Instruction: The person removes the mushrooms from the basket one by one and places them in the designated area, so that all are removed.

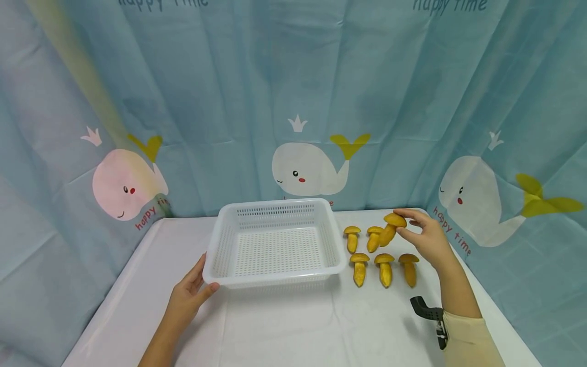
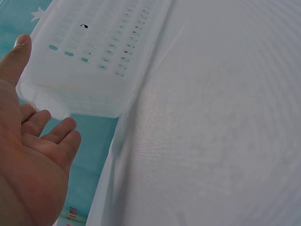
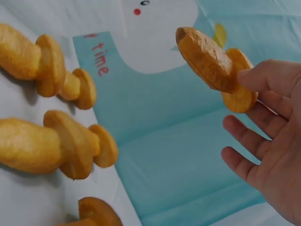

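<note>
A white plastic basket [image 1: 277, 278] with slotted walls stands on the table, holding nothing. My left hand [image 1: 185, 295] grips its near left corner, thumb at the rim; in the left wrist view the fingers [image 2: 59, 129] curl beside the basket's end [image 2: 75, 101]. To the right, my right hand [image 1: 433, 242] pinches a yellow-brown toy mushroom [image 1: 394, 220] by its cap between thumb and fingers. The right wrist view shows this mushroom [image 3: 207, 59] raised off the cloth, stem pointing away from the palm. Several similar mushrooms [image 1: 359, 269] lie in two rows between basket and right hand.
White cloth [image 1: 284, 326] covers the table. Behind it and along both sides hangs a blue curtain [image 1: 229, 102] printed with whales. A black bracket [image 1: 426, 310] is strapped to the right wrist by the sleeve.
</note>
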The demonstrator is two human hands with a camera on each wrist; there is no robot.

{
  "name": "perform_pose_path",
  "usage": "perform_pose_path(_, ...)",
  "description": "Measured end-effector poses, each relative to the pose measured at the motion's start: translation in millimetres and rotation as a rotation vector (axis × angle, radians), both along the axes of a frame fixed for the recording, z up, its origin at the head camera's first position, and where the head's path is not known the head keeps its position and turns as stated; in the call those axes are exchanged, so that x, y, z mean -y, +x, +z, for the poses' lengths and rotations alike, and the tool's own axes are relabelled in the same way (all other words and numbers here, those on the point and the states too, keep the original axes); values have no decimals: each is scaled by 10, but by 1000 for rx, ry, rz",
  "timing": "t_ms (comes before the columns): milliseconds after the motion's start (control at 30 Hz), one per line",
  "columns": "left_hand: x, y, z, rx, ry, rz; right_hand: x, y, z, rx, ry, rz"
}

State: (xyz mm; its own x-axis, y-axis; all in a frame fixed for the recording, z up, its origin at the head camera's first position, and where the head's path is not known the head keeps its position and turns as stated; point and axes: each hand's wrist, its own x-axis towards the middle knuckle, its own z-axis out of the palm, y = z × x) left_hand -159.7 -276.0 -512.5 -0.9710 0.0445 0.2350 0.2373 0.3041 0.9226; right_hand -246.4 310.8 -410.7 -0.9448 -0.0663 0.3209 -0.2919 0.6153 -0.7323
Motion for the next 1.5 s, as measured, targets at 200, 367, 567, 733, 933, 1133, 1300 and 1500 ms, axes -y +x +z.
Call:
perform_pose_path(200, 4, 7, 8, -3, 13, -3, -64, -74, -85, 35, -12, -12)
perform_pose_path(367, -13, 14, 17, 1, 13, 7, -162, -146, -174, 72, -22, -24)
perform_pose_path(567, -27, 7, 23, 24, -16, 32, -294, -248, -272, 77, 3, -33)
perform_pose_path(733, -15, -9, 14, 21, -18, 35, -353, -356, -264, 85, 28, -24)
perform_pose_path(933, 4, -6, 2, 23, -1, 24, -408, -492, -197, 167, 76, 22)
perform_pose_path(1133, 4, -7, 6, 27, 13, 16, -493, -603, -162, 260, 123, 77)
perform_pose_path(1300, 10, -15, 0, 19, 15, 14, -558, -693, -197, 321, 140, 117)
perform_pose_path(1500, 4, -11, -17, 19, 13, 16, -620, -795, -289, 378, 121, 171)
